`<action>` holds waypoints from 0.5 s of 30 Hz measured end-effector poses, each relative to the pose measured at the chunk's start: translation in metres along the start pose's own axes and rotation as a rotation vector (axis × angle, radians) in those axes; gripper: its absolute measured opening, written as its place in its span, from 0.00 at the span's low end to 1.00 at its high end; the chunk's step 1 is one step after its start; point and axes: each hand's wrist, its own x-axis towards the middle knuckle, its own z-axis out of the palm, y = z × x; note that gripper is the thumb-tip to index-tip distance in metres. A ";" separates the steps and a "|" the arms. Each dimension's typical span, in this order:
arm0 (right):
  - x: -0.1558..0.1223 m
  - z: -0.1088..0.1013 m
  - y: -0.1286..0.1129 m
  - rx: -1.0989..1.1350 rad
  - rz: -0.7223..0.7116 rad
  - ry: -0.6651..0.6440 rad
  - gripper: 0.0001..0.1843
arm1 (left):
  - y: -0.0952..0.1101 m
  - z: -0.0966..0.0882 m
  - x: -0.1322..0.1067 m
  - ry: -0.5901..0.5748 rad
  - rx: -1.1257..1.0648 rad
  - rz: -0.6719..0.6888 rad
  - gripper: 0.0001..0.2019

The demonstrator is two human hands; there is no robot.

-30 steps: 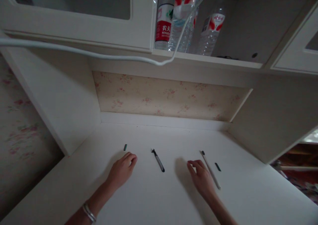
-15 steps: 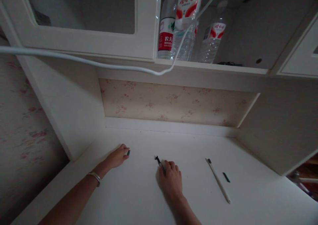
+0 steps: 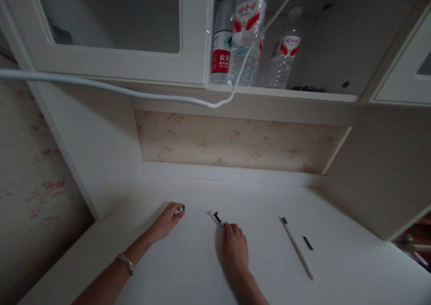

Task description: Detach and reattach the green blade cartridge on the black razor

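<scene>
My left hand is closed, pinching a small dark-and-white piece between thumb and fingers, just above the white desk top. To its right, my right hand is wrapped round a slim tool with a black, forked-looking end that points up and left; most of its handle is hidden under the fingers. On the desk to the right lies a slender white stick with a dark end. Beside that rests a small dark green strip, apart from both hands.
A white desk top runs back to a wall panel with floral paper. Above it, a cabinet shelf holds several plastic bottles. A white cable hangs across the front. Side panels bound the desk left and right.
My left hand has moved a little right with the small piece, whose white part now shows. My right hand has shifted slightly, and the tool's black end sits a bit further right.
</scene>
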 end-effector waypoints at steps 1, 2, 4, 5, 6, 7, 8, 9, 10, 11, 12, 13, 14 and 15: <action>0.000 0.000 0.001 0.049 0.013 0.011 0.19 | 0.009 0.007 -0.005 -0.002 -0.038 -0.025 0.25; -0.001 -0.001 0.002 0.120 0.031 0.014 0.19 | 0.020 0.013 -0.011 -0.013 -0.107 -0.061 0.28; -0.003 -0.002 0.003 0.335 0.085 0.001 0.19 | 0.043 0.026 -0.024 0.023 -0.525 -0.209 0.29; -0.005 -0.004 0.003 0.466 0.121 -0.005 0.19 | 0.055 0.031 -0.030 0.056 -0.707 -0.245 0.27; -0.007 -0.005 0.002 0.604 0.156 -0.006 0.19 | 0.066 0.036 -0.036 0.064 -0.871 -0.266 0.25; -0.009 -0.007 0.001 0.743 0.189 0.000 0.19 | 0.077 0.042 -0.041 0.068 -1.019 -0.286 0.22; -0.012 -0.009 -0.001 0.879 0.217 0.010 0.19 | 0.086 0.047 -0.046 0.087 -1.150 -0.311 0.19; -0.015 -0.011 -0.004 1.004 0.244 0.014 0.21 | 0.093 0.053 -0.050 0.087 -1.280 -0.331 0.17; -0.019 -0.014 -0.008 1.118 0.272 0.006 0.24 | 0.099 0.059 -0.053 0.093 -1.397 -0.346 0.16; -0.022 -0.016 -0.012 1.219 0.298 -0.020 0.28 | 0.103 0.064 -0.055 0.086 -1.491 -0.351 0.15; -0.025 -0.019 -0.016 1.306 0.323 -0.061 0.30 | 0.106 0.070 -0.057 0.075 -1.565 -0.353 0.15; -0.028 -0.022 -0.020 1.380 0.345 -0.113 0.30 | 0.108 0.075 -0.058 0.060 -1.620 -0.351 0.15; -0.031 -0.024 -0.023 1.447 0.359 -0.165 0.28 | 0.108 0.079 -0.059 0.039 -1.658 -0.344 0.15; -0.033 -0.027 -0.026 1.513 0.368 -0.207 0.25 | 0.108 0.083 -0.060 0.016 -1.682 -0.336 0.15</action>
